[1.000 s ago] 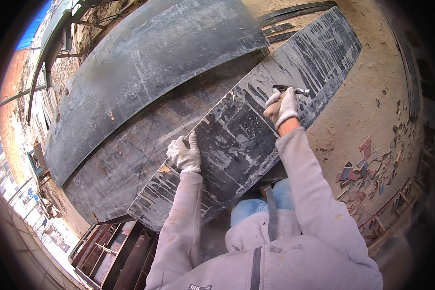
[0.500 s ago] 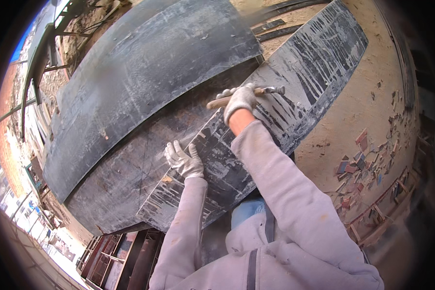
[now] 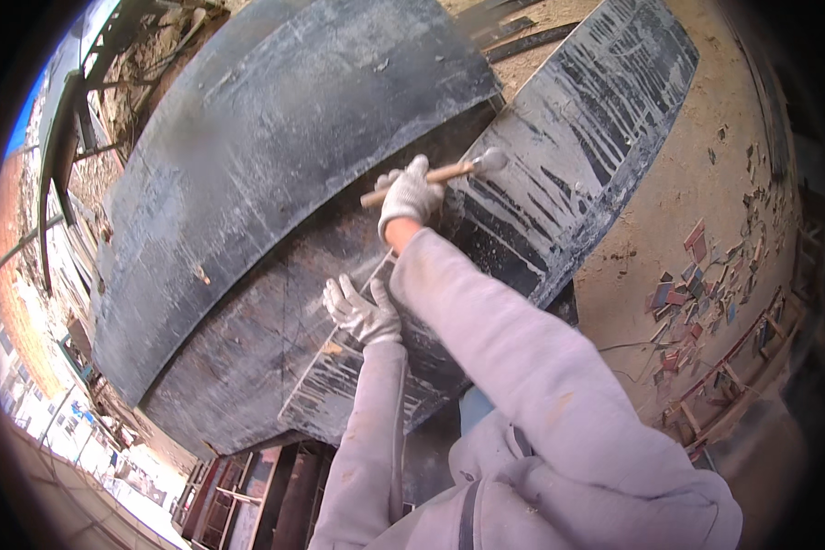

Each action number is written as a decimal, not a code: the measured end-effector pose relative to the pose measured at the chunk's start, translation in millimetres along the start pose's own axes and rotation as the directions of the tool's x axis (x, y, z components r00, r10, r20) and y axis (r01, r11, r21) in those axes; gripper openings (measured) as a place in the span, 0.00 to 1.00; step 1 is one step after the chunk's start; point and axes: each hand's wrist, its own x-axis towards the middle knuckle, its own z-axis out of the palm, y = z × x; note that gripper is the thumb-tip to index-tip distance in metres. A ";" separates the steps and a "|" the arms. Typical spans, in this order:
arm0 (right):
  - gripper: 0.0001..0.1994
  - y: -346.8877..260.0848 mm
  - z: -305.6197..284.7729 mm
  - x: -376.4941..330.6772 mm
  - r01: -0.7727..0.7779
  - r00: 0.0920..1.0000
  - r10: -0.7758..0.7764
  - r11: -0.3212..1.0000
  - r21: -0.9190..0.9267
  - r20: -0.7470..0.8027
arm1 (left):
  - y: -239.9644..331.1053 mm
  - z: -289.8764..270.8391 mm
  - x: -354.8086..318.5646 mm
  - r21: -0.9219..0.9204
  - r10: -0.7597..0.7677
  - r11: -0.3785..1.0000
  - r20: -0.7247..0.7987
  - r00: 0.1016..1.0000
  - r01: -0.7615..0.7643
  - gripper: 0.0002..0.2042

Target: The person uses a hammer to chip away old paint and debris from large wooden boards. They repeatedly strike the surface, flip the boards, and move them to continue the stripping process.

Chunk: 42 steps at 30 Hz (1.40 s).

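Observation:
My right hand [image 3: 412, 197], in a pale work glove, is closed round the wooden handle of a hammer [image 3: 458, 170]; its metal head points right. Beneath it lies a long dark panel [image 3: 559, 137] streaked with whitish residue. My left hand [image 3: 364, 312], gloved too, has its fingers spread and rests near the panel's long upper edge. That panel overlaps a wider, brownish-dark sheet [image 3: 238, 367]. Whether the hammer head touches the panel, I cannot tell.
A large curved grey sheet [image 3: 293, 156] lies beyond the dark one. Broken coloured scraps [image 3: 683, 293] litter the sandy ground at right. Metal frames [image 3: 257, 486] stand at lower left, and a dark steel structure [image 3: 60, 137] rises at far left.
My right hand has moved left and slightly nearer with the hammer. The left hand appears a little lower and to the right, as the whole view has shifted somewhat.

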 end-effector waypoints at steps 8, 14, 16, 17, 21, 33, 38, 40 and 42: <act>0.23 -150.9 -92.1 -12.3 0.478 0.788 -0.143 0.754 -0.450 0.599 | 2.3 -1.1 -4.0 -0.012 -0.045 0.999 0.002 0.999 0.045 0.32; 0.14 -253.1 -173.2 -1.7 0.456 0.739 0.060 0.688 -0.564 0.671 | 13.9 -27.5 0.4 0.035 -0.031 0.999 0.163 0.986 0.026 0.23; 0.14 -267.0 -194.3 1.4 0.549 0.708 0.035 0.601 -0.581 0.705 | 18.8 -48.6 11.9 0.035 -0.103 0.995 0.310 0.945 0.097 0.24; 0.14 -269.7 -202.7 3.7 0.564 0.745 0.006 0.528 -0.635 0.667 | 22.5 -58.8 18.0 0.070 -0.107 0.994 0.361 0.926 0.088 0.29; 0.18 -257.7 -223.0 19.6 0.613 0.707 -0.013 0.510 -0.603 0.708 | 40.6 -93.6 27.0 0.182 -0.145 0.982 0.555 0.819 0.051 0.34; 0.23 -232.6 -215.4 42.4 0.750 0.657 -0.108 0.204 -0.630 0.746 | 59.3 -113.7 -14.1 0.191 -0.220 0.974 0.688 0.691 0.120 0.36; 0.21 -207.3 -251.9 43.9 0.825 0.566 -0.294 0.203 -0.528 0.770 | 58.7 -115.8 -27.5 0.106 -0.204 0.978 0.677 0.708 0.180 0.35; 0.21 -193.4 -259.9 47.9 0.619 0.761 -0.102 0.412 -0.669 0.641 | 58.7 -117.8 -32.0 0.068 -0.173 0.983 0.668 0.724 0.172 0.35; 0.20 -184.5 -261.5 51.3 0.566 0.777 -0.123 0.567 -0.599 0.618 | 58.9 -120.0 -35.0 0.083 -0.182 0.982 0.674 0.716 0.171 0.35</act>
